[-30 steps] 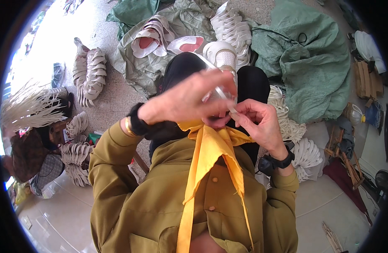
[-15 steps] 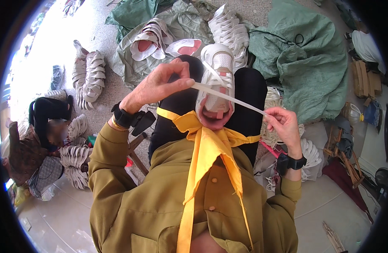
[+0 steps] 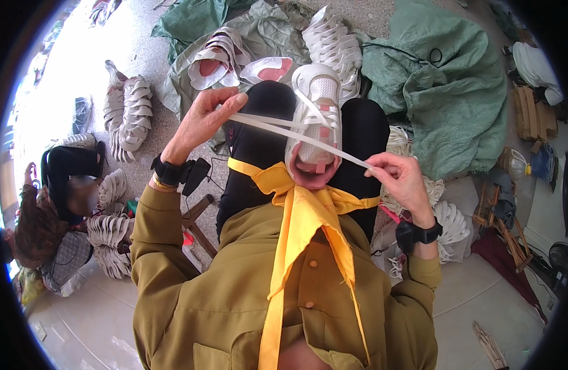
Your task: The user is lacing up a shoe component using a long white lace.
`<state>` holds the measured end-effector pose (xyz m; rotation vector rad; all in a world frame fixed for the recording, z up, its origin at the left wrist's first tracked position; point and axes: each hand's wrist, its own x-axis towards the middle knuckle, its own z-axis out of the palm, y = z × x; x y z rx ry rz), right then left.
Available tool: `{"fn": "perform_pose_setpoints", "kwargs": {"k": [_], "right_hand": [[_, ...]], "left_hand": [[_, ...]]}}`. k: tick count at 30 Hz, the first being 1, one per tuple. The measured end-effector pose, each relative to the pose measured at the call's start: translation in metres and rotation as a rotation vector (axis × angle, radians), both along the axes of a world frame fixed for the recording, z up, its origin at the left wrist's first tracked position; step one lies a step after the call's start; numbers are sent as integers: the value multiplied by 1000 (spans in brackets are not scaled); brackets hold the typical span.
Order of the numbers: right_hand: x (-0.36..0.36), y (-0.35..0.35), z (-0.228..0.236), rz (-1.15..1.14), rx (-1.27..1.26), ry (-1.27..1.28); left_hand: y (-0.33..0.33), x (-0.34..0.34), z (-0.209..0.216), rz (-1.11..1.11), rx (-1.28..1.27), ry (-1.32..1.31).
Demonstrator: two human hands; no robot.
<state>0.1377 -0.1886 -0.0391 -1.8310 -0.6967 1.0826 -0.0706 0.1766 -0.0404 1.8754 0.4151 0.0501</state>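
Note:
A white shoe upper [image 3: 323, 84] with a pink lining stands between my black-trousered knees, its toe pointing away from me. A flat white shoelace [image 3: 352, 158] is threaded partway through its eyelets. Beyond the shoe's left side, my left hand [image 3: 205, 117] pinches the lace between thumb and fingers; a strand runs from there back to the shoe. The other stretch slants taut across the shoe's tongue to my right hand [image 3: 400, 180], which pinches it near my right knee. A yellow cloth [image 3: 308, 222] is tied around my middle, just below the shoe's opening.
Stacks of white shoe uppers [image 3: 130, 114] lie on the floor at left, with another stack [image 3: 334, 43] ahead. A green sack [image 3: 438, 92] spreads at the far right. Bundled white laces [image 3: 398, 143] lie beside my right knee. Another person [image 3: 40, 225] sits at the left.
My left hand has moved left, away from the shoe, drawing a lace strand out with it. My right hand has shifted slightly left, still pinching the lace. The shoe has stayed between my knees.

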Motion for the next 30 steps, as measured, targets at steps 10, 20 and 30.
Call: {"fn": "perform_pose_setpoints", "kwargs": {"k": [10, 20, 30], "right_hand": [[-38, 63, -9, -1, 242, -45], [-47, 71, -1, 120, 247, -472], [-51, 59, -25, 363, 479, -996]], "left_hand": [[-60, 20, 6, -96, 250, -283], [-95, 38, -1, -211, 187, -304], [-107, 36, -7, -43, 161, -138]]}}
